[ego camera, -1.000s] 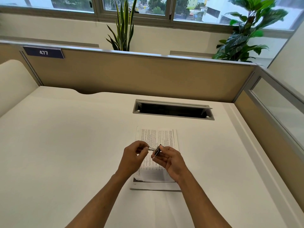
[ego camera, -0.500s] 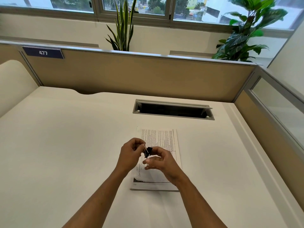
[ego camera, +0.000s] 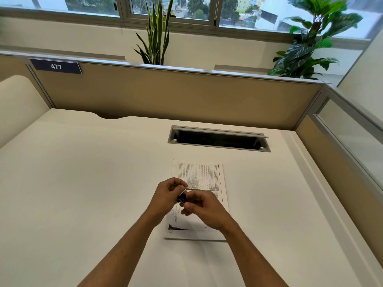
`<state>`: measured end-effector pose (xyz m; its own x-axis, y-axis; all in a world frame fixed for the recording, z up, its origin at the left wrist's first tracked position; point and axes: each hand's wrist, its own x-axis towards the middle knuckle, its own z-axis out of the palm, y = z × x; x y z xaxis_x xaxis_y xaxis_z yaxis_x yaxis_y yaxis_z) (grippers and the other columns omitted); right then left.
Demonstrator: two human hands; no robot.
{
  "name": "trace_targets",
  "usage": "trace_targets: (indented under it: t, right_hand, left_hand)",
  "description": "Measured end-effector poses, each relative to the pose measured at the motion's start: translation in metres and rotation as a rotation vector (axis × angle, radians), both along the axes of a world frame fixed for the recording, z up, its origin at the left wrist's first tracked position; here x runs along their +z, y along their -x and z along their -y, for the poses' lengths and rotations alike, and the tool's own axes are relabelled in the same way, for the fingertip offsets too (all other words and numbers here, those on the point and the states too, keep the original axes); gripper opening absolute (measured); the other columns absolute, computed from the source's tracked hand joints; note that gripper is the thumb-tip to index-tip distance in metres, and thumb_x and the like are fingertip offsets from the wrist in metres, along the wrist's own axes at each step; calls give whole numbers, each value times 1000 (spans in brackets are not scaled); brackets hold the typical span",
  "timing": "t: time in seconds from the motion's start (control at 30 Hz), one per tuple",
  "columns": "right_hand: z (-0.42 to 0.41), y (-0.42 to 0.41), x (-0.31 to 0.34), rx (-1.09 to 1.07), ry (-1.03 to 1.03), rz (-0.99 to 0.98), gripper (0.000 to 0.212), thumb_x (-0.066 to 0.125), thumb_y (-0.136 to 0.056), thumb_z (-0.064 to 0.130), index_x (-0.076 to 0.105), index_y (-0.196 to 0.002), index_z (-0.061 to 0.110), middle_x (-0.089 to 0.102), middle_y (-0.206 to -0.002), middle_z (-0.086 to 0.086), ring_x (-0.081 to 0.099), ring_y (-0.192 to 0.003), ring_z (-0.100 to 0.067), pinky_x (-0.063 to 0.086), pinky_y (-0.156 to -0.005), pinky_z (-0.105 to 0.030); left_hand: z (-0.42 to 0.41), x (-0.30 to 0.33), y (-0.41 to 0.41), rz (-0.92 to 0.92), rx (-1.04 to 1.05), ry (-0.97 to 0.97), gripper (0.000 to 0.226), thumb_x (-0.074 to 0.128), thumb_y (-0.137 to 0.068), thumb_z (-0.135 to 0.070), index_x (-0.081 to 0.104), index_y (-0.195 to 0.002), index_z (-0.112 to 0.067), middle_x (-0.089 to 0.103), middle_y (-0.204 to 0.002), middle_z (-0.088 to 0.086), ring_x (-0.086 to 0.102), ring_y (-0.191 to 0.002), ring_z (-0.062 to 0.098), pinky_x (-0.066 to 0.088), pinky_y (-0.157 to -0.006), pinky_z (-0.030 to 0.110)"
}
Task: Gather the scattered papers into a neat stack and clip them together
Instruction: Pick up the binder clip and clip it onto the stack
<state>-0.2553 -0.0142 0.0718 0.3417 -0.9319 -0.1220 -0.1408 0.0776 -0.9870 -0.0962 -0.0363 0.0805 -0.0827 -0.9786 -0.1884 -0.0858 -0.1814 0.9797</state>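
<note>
Both forearms are bare, with no sleeves, watch or rings visible.

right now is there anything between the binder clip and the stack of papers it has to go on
Nothing visible. Both hands, left hand and right hand, hold the binder clip above the paper stack, which lies flat on the desk.

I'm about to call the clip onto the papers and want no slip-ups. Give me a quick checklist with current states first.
1. Papers gathered in one stack on the desk: ok.
2. Stack edges aligned: mostly ok; a slight offset shows at the near edge.
3. Binder clip in hand: ok, left hand and right hand both pinch it.
4. Clip mouth open: cannot tell, fingers cover it.
5. Clip on the papers: not ok, held above the stack.
6. Nothing holds the stack flat: not ok.
</note>
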Motion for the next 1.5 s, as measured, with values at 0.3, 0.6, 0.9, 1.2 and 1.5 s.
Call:
trace_targets:
  t: [0.3,0.6,0.9,1.2,1.5]
  right_hand:
    - [1,1,0,-278,-18,175,15,70,-80,-5,68,-89,7,73,-74,-11,71,-69,-31,59,-70,-41]
    - [1,12,-3,-318,-86,209,31,75,-79,5,64,-108,7,72,-76,-17,70,-69,-31,59,-72,-44]
    - [5,23,-3,-217,-112,89,35,80,-76,19,69,-109,14,73,-100,-7,71,-88,-29,59,-81,-42]
    - [6,25,-5,-190,-98,166,35,77,-79,14,69,-113,12,74,-101,-11,70,-97,-25,56,-88,-37]
    - [8,28,-12,-242,-44,107,36,77,-79,17,69,-114,13,75,-101,-5,70,-98,-17,56,-87,-32]
  left_hand:
    - [-1,-4,5,-85,80,-118,16,50,-97,-9,66,-93,-6,72,-81,10,64,-69,20,50,-62,29]
    - [-10,-13,8,10,-56,46,14,62,-93,-25,71,-96,-15,74,-89,8,69,-87,23,54,-71,30]
    - [-10,-18,11,-79,-38,43,14,65,-90,-24,77,-95,-18,72,-88,15,61,-79,15,51,-75,32]
    - [-8,-20,21,-112,-15,-3,18,60,-93,-23,77,-98,-18,75,-89,7,65,-78,11,51,-74,29]
    - [-5,-24,27,-88,-6,-18,18,61,-93,-27,76,-99,-20,76,-89,3,67,-80,10,53,-74,27]
